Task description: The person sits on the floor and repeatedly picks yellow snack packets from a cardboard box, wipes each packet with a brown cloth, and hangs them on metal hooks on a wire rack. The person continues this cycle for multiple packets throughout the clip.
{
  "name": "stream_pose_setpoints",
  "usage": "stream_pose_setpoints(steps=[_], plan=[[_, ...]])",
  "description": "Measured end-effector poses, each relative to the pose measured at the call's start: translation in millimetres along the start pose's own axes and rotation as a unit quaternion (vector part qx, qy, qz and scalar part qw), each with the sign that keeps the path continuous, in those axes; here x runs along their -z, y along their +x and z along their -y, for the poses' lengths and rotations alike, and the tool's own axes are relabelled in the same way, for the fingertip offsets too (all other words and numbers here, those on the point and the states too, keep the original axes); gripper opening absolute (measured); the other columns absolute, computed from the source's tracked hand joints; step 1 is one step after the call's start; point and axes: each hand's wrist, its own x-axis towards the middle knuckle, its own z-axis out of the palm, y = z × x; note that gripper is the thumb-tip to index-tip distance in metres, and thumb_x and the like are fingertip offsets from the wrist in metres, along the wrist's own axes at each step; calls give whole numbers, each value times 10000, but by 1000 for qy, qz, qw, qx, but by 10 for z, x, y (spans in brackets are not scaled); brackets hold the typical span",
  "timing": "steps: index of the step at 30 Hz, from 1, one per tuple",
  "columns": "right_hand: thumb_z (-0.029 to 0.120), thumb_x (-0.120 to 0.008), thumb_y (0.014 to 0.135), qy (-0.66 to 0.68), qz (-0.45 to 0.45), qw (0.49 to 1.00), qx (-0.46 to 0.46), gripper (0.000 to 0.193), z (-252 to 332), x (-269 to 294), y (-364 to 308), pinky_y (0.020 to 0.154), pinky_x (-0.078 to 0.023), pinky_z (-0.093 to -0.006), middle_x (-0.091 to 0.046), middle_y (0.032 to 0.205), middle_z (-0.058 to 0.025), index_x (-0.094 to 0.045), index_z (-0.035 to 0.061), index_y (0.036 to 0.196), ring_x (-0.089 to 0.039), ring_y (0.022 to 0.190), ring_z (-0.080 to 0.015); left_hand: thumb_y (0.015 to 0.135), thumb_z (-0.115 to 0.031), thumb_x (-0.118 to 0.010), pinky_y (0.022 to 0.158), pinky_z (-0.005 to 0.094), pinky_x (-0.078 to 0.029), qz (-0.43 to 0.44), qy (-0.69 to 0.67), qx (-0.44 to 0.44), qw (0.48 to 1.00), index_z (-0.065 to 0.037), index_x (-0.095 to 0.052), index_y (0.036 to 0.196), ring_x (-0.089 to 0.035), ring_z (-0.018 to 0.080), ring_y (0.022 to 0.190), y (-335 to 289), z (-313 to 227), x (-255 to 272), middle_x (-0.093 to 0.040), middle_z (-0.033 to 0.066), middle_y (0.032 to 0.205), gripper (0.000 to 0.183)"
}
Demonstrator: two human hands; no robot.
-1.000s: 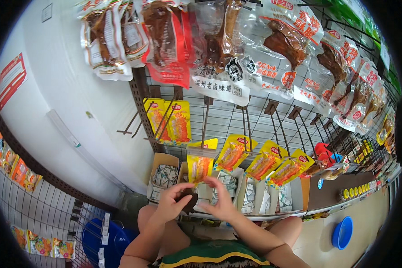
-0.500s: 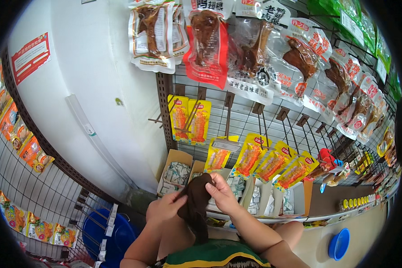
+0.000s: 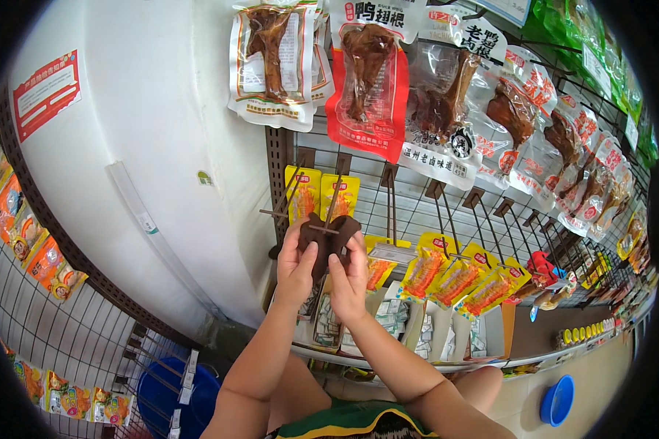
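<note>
A dark brown cloth is held up between my two hands at the shelf's mesh back. My left hand is closed on its left side and my right hand on its right side, both thumbs toward me. The cloth is folded about the front of a thin metal display hook, whose short crossbar shows against it. Behind, two yellow snack packets hang on hooks, partly covered by the cloth and fingers. Whether the cloth touches the packets, I cannot tell.
Large vacuum-packed meat pieces hang overhead. Several yellow packets hang to the right, above open boxes of small packets. A white wall stands at left. A blue tub and a blue basin sit low down.
Both hands have risen and reached forward with the cloth, from near my lap to the hooks by the yellow packets. The cloth, previously hanging down, is now bunched about a hook.
</note>
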Motion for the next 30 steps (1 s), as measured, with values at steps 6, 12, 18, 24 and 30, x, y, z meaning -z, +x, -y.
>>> stream_pose_setpoints(steps=[6,12,18,24,30], plan=[[-27,-518,816,-92,11,995,34,324,9,-80,240,936,-368,-357,-471,1186,-202,-446,-28,1132,-476,1104,-317,853,-4,-512,857,274,-419,24,123,-8,992,18,-440,1147,-516,130,968,109,127,186,-539,77,1061,303],[-36,-511,810,-157,-19,984,76,275,-21,-68,286,884,-399,-363,-506,1123,-193,-475,-15,1082,-515,1015,-335,837,21,-519,829,259,-441,-17,150,-62,987,28,-464,1130,-548,130,931,99,169,188,-559,77,1015,298],[-45,-498,809,-135,-66,984,94,269,3,-46,36,881,-398,-369,-526,1087,-196,-494,-37,1077,-512,1014,-337,863,15,-485,858,277,-439,-112,47,-31,992,26,-461,1140,-546,147,965,-120,153,102,-560,101,1077,279],[-82,-502,772,-166,-3,980,110,398,-35,-75,367,914,-389,-381,-482,1158,-213,-434,-47,1163,-476,1079,-380,839,43,-482,876,269,-408,16,260,-84,962,40,-508,1100,-507,151,1029,242,222,187,-493,99,1165,262],[-84,-488,762,-267,-35,956,118,428,-469,-75,627,962,-347,-407,-433,1209,-239,-406,-56,1181,-415,1144,-394,805,17,-510,864,341,-421,44,301,-71,950,26,-532,1085,-554,288,994,586,441,221,-569,168,1067,281]])
